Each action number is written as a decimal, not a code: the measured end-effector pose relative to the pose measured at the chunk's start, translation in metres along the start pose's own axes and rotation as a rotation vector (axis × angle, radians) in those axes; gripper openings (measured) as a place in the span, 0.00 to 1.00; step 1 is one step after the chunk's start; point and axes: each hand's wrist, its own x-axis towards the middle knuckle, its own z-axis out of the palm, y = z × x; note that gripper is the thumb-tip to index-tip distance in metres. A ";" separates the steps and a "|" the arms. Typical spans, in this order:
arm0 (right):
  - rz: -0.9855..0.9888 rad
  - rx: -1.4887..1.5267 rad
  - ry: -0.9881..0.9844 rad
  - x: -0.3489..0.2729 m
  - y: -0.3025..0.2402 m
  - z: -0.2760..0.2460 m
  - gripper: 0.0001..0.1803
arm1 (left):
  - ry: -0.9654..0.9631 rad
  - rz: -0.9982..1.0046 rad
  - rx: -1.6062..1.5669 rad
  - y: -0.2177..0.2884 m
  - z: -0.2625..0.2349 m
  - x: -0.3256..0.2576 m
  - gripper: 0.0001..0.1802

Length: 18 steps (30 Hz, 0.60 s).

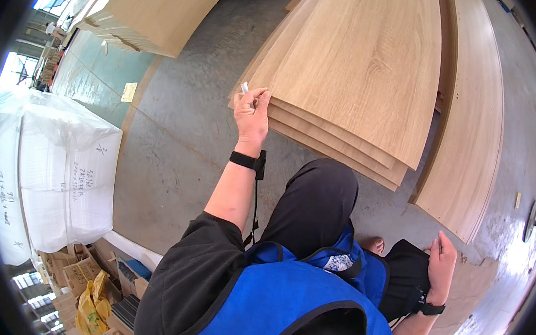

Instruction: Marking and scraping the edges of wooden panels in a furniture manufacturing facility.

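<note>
My left hand is pinched around a small white stick-like piece. Its fingers are at the near left corner of a stack of wood-grain boards, and I cannot tell whether they touch it. The top board lies slightly askew over those beneath. Low on the right, my right hand hangs beside my dark trouser leg, near the end of a second stack of long boards. Its fingers are loosely stretched, with nothing visible in them.
A tall stack of pale panels stands at the far left. Below it is a pile wrapped in white plastic. Cardboard scraps and a yellow plastic bag lie at the lower left. Grey floor separates the stacks.
</note>
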 end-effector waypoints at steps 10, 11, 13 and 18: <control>0.018 -0.005 0.009 -0.001 0.000 0.001 0.15 | 0.014 0.066 -0.038 -0.006 -0.001 0.003 0.05; 0.004 -0.036 0.005 -0.004 0.002 -0.001 0.15 | -0.012 0.094 0.073 -0.002 -0.003 0.003 0.05; 0.006 -0.042 0.010 0.000 0.002 0.001 0.15 | -0.024 0.163 0.177 -0.005 -0.006 0.004 0.05; 0.007 0.021 0.041 0.003 -0.002 0.000 0.15 | -0.081 0.108 0.017 -0.020 -0.015 0.008 0.07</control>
